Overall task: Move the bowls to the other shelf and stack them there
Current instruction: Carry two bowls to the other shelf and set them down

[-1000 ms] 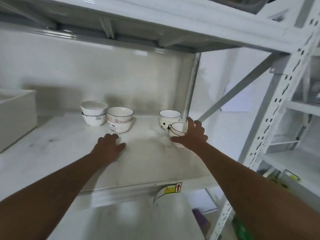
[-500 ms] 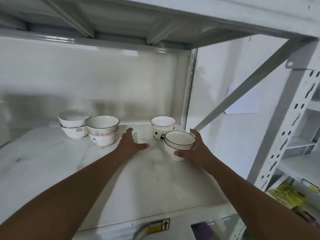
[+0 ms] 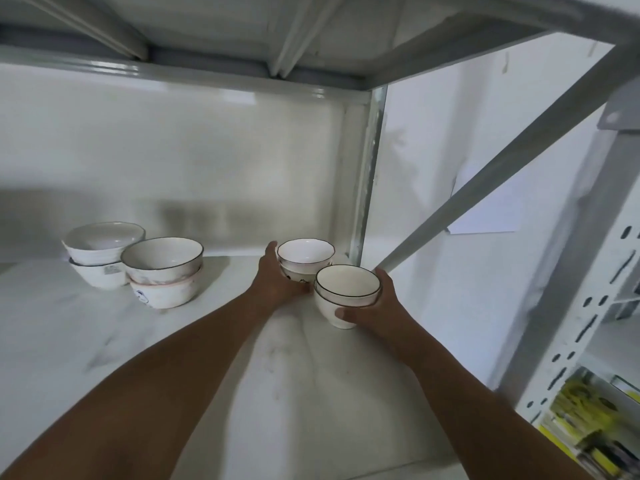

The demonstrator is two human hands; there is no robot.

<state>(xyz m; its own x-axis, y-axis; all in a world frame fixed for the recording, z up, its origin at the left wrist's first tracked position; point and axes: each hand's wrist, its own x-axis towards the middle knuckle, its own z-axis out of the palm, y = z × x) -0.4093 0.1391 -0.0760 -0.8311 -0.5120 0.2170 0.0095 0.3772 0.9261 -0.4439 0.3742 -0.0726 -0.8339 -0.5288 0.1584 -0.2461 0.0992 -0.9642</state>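
At 1 o'clock, right hand (image 3: 374, 306): fingers and thumb wrapped round the small white black-rimmed ceramic bowl (image 3: 347, 293) — a full grip.
Left hand (image 3: 277, 282): cupping the scalloped white bowl pair (image 3: 304, 263) at 12 o'clock; closure unclear.
Advice: lift both straight up (glazed, likely slippery).
Remaining stacks (image 3: 162, 271): 10 o'clock on the white marbled shelf board (image 3: 104, 341).

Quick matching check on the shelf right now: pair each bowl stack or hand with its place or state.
Things:
1. ribbed bowl stack
2. dark-rimmed bowl stack
3. left hand
4. right hand

States:
A. grips the nearest bowl
B. on the stack by the rear post
C. farthest left
D. lower bowl has a pink rim

Pairs: 1-C, 2-D, 3-B, 4-A
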